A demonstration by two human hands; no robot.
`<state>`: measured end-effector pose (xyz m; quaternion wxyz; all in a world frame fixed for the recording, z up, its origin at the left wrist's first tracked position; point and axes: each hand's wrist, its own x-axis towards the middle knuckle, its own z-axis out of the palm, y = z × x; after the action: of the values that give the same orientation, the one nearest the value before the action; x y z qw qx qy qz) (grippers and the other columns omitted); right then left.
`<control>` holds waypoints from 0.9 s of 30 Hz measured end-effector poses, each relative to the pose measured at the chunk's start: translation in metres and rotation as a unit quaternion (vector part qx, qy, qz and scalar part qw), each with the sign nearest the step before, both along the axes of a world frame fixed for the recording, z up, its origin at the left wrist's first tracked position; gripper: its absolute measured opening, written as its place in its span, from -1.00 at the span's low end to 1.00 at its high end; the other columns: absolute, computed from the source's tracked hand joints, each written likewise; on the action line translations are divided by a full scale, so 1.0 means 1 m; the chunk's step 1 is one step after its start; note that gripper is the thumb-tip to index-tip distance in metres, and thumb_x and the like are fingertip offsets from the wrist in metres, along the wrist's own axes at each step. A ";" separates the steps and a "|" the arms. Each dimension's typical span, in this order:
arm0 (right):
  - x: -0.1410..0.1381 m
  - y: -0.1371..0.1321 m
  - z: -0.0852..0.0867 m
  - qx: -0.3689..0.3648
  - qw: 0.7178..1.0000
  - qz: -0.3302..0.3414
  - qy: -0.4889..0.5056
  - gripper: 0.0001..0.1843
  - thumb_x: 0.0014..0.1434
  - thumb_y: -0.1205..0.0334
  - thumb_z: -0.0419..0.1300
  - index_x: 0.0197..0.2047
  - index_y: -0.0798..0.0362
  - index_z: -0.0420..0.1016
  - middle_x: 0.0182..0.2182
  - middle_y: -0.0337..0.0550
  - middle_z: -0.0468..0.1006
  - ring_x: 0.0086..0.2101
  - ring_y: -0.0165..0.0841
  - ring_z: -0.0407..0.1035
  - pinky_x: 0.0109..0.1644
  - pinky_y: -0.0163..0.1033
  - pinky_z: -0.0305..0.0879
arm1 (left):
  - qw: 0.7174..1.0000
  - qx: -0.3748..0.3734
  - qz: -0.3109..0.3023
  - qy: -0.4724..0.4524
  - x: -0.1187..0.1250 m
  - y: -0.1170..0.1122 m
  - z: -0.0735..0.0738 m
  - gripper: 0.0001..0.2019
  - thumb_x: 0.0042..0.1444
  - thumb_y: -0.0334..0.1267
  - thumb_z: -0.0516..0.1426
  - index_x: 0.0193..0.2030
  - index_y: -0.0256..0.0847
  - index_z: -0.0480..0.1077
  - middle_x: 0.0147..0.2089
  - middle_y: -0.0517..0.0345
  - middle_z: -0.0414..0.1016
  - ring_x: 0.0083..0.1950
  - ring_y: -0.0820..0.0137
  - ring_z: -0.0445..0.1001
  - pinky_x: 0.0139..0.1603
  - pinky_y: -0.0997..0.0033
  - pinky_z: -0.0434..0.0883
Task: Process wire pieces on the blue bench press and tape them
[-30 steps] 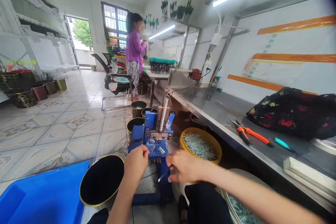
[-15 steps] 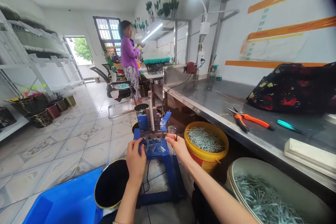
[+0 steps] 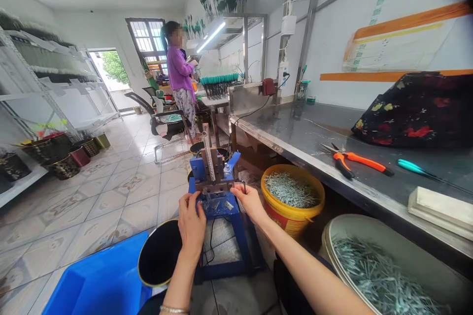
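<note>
So, the left hand (image 3: 191, 224) is curled up right at the front of a small blue machine (image 3: 197, 169), fingers (image 3: 192, 202) bent in over its blue plate (image 3: 218, 206). Can't tell if they're actually gripping anything. The right hand (image 3: 250, 203) is reaching in from the other side, fingers (image 3: 238, 191) up by the machine's steel head (image 3: 214, 186). There might be a thin little piece in them, but it's too small to say, so open or closed is anyone's guess.

Just right of those fingers sits a yellow bucket (image 3: 275, 202) full of pale green pins (image 3: 290, 191), with a big grey tub (image 3: 332, 241) of the same further down. Left of them is a black bin (image 3: 158, 253) with a gold rim. Up past the right hand, orange-handled pliers (image 3: 364, 161) lie on the steel bench (image 3: 281, 128).
</note>
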<state>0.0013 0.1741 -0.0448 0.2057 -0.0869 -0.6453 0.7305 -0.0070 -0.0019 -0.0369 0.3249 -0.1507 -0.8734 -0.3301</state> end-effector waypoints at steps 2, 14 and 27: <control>-0.001 -0.001 -0.006 0.011 1.000 0.015 0.020 -0.70 -0.17 0.04 0.23 -0.47 0.13 0.42 -0.60 -0.28 0.36 -0.57 -0.49 0.14 -0.47 -0.36 0.04 | 1.000 -0.018 0.003 -0.003 -0.001 -0.001 -0.004 -0.70 0.12 -0.41 -0.06 -0.03 -0.20 0.31 -0.08 -0.03 0.24 -0.10 0.27 0.32 -0.24 0.32 0.35; 0.050 0.002 -0.010 0.052 0.984 0.113 -0.131 -0.74 -0.16 0.11 0.24 -0.50 0.16 0.43 -0.65 -0.36 0.23 -0.59 -0.54 0.01 -0.48 -0.37 -0.11 | 0.987 -0.049 -0.093 -0.122 0.031 -0.029 -0.005 -0.81 0.08 -0.26 0.03 -0.22 -0.13 0.45 -0.16 0.10 0.43 -0.10 0.25 0.31 -0.04 0.22 0.23; 0.110 -0.032 0.032 -0.047 0.991 0.044 -0.115 -0.64 -0.16 0.02 0.26 -0.44 0.09 0.25 -0.64 -0.41 0.16 -0.62 -0.57 -0.06 -0.56 -0.40 -0.12 | 0.866 0.217 -0.229 -0.389 0.085 -0.018 0.020 -0.76 -0.10 -0.13 0.14 -0.41 -0.28 0.46 -0.43 0.12 0.47 -0.39 0.37 0.36 -0.33 0.46 0.24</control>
<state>0.1115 0.1420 -0.0127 0.0935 -0.1515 -0.6327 0.7536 0.0775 -0.0195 -0.0167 -0.1009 -0.1315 -0.7766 -0.6079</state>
